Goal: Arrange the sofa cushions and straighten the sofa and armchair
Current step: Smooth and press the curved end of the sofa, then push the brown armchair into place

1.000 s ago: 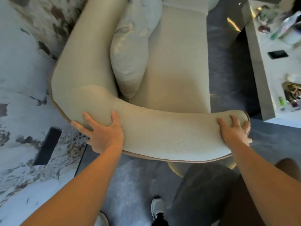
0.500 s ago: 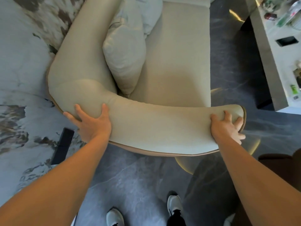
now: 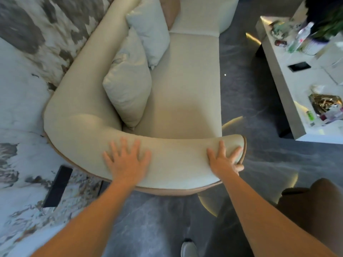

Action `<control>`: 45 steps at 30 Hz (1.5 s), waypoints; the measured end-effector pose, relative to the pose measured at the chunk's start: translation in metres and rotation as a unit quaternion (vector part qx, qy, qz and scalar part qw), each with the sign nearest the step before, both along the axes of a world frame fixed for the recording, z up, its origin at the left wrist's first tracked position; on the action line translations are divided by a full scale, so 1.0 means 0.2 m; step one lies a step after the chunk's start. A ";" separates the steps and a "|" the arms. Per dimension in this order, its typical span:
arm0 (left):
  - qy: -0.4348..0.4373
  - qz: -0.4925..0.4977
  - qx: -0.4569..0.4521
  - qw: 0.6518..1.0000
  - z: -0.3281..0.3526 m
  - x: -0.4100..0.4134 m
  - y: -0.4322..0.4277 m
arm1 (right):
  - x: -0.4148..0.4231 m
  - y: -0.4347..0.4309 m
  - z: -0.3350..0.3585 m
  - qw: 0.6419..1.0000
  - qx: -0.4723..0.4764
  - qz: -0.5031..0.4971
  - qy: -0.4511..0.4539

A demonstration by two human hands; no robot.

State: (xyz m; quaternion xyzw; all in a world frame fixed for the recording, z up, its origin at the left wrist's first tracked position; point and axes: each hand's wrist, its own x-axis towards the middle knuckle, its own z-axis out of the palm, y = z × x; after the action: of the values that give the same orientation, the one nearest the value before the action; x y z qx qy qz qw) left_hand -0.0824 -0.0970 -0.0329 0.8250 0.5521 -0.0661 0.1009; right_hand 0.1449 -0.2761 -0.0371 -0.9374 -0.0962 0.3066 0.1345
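Nearest, both hands press on the curved arm of the cream sofa. The left hand lies flat, fingers spread and released, probably to push. The right hand wraps the arm's end, thumb under the edge, likely to steer it. Behind, two pale cushions lean on the backrest, near the marble wall. Far right stands the cluttered counter, well apart.
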 end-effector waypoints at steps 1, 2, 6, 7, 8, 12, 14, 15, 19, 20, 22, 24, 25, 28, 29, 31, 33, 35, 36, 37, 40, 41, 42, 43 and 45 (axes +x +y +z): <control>0.013 -0.022 -0.003 1.000 -0.02 0.01 -0.03 | 0.00 0.00 -0.01 1.000 0.000 0.007 -0.008; 0.026 -0.027 -0.013 0.999 -0.03 0.02 -0.04 | -0.01 0.00 -0.03 1.000 -0.014 0.013 -0.023; 0.054 -0.031 -0.094 0.994 0.05 0.01 0.02 | -0.18 0.04 0.03 0.985 -0.108 0.129 -0.029; 0.063 -0.040 -0.144 0.987 0.13 0.03 0.07 | -0.24 0.05 0.06 0.976 -0.117 0.180 -0.025; 0.074 -0.054 -0.204 0.975 0.23 0.05 0.13 | -0.30 0.03 0.10 0.961 -0.129 0.244 -0.023; 0.104 -0.127 -0.246 0.955 0.70 0.06 0.23 | -0.46 -0.01 0.43 0.962 -0.056 0.239 0.119; 0.106 -0.166 -0.212 0.957 0.89 0.02 0.15 | -0.56 0.03 0.70 0.960 -0.051 0.234 0.142; 0.114 -0.180 -0.210 0.954 0.96 -0.01 0.10 | -0.60 0.06 0.83 0.956 -0.043 0.256 0.134; 0.087 -0.234 -0.179 0.951 1.26 -0.15 -0.05 | -0.75 0.10 1.29 0.959 -0.015 0.281 0.021; 0.080 -0.249 -0.169 0.950 1.34 -0.19 -0.07 | -0.77 0.09 1.40 0.963 -0.019 0.268 -0.009; 0.090 -0.281 -0.156 0.943 1.49 -0.25 -0.10 | -0.82 0.04 1.59 0.968 -0.033 0.244 -0.040; 0.100 -0.314 -0.143 0.933 1.65 -0.30 -0.14 | -0.87 -0.04 1.74 0.972 -0.046 0.221 -0.059; 0.106 -0.330 -0.134 0.928 1.72 -0.31 -0.18 | -0.90 -0.09 1.79 0.973 -0.051 0.213 -0.078; 0.083 -0.368 -0.083 0.922 1.83 -0.34 -0.29 | -0.98 -0.27 1.90 0.970 -0.066 0.194 -0.127; 0.069 -0.383 -0.077 0.918 1.86 -0.36 -0.34 | -1.01 -0.33 1.93 0.970 -0.071 0.190 -0.133; 0.054 -0.412 -0.072 0.907 1.88 -0.39 -0.49 | -1.07 -0.49 1.98 0.972 -0.082 0.178 -0.133; 0.037 -0.423 -0.065 0.903 1.89 -0.42 -0.67 | -1.12 -0.66 2.01 0.972 -0.083 0.174 -0.137; 0.028 -0.430 -0.054 0.901 1.89 -0.47 -0.89 | -1.19 -0.85 2.02 0.974 -0.077 0.168 -0.135; 0.026 -0.440 -0.049 0.896 1.89 -0.49 -1.01 | -1.23 -0.96 2.03 0.975 -0.077 0.163 -0.133; 0.025 -0.453 -0.046 0.890 1.87 -0.50 -1.14 | -1.27 -1.08 2.03 0.975 -0.078 0.160 -0.135; 0.030 -0.499 -0.067 0.863 1.84 -0.52 -1.61 | -1.43 -1.55 2.06 0.978 -0.070 0.127 -0.148; 0.043 -0.515 -0.081 0.852 1.83 -0.53 -1.79 | -1.48 -1.74 2.06 0.980 -0.060 0.101 -0.159; 0.053 -0.529 -0.094 0.842 1.82 -0.54 -1.97 | -1.55 -1.95 2.05 0.982 -0.056 0.075 -0.166; 0.054 -0.539 -0.106 0.834 1.80 -0.57 -2.16 | -1.61 -2.16 2.04 0.983 -0.061 0.052 -0.164; 0.044 -0.561 -0.119 0.818 1.76 -0.63 -2.55 | -1.73 -2.60 2.00 0.984 -0.085 0.012 -0.156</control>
State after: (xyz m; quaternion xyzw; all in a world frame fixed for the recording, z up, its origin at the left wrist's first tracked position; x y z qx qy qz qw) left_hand -0.2087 -0.6063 0.3190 0.9696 -0.0152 -0.2128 0.1198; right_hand -0.2007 -0.7956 0.3625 -0.9804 -0.1010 0.1655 0.0341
